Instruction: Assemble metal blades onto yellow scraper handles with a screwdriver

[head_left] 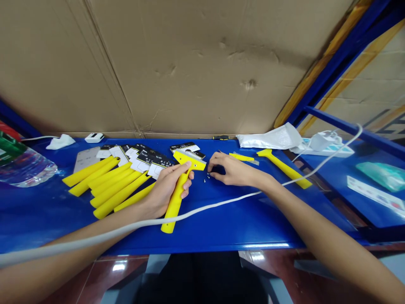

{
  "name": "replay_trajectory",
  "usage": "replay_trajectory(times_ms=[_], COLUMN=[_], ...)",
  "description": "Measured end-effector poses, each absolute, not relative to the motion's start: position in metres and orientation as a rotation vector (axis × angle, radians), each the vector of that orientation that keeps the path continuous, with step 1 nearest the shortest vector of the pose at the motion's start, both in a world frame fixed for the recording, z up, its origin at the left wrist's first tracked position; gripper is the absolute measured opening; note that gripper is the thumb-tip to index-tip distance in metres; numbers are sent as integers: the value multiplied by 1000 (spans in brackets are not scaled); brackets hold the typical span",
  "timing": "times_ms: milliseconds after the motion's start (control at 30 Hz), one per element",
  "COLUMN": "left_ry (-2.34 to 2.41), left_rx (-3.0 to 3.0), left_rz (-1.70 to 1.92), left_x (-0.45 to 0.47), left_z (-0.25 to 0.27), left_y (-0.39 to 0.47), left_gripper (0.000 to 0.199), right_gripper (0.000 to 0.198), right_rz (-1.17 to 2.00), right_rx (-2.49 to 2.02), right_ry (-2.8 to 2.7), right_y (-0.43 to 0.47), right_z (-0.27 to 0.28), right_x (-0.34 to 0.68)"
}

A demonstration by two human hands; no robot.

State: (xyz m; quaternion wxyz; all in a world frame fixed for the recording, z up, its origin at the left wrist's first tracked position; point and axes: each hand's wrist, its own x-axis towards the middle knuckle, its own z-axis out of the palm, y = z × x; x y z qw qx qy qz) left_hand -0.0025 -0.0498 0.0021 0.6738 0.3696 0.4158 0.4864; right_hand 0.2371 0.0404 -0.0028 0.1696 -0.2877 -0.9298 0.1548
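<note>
A yellow scraper [173, 211] with a metal blade across its head is gripped in my left hand [163, 192], the thumb pressed on the neck just below the head. My right hand [232, 169] is low over the table beside the scraper head, fingers curled and fingertips brought together. Small screws [204, 180] lie on the blue tabletop [215, 223] at those fingertips; whether one is pinched cannot be made out. Left of my left hand lie several yellow scrapers [117, 190], their heads partly covered by black-and-white printed cards [152, 158].
Behind my right hand are a screwdriver [220, 137], a yellow plastic piece [243, 157] and a white packet [270, 136]. Another yellow scraper [286, 169] lies at right, near a power strip [341, 148]. A white cable [215, 203] crosses in front of both arms. Cardboard [190, 76] stands behind.
</note>
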Motion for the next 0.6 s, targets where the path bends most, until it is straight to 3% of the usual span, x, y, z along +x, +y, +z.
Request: replay_trajectory(times_ms=[367, 600], left_ry=[949, 952], left_rx=[794, 809], left_rz=[1090, 1095], left_x=[1, 1], left_z=[7, 6], left_y=[-52, -52], left_gripper=[27, 30], right_gripper=[9, 10], right_rz=[540, 375], right_rx=[-904, -854], right_ry=[-2667, -2585], right_y=[40, 37], right_z=[-4, -10], right_x=[240, 228])
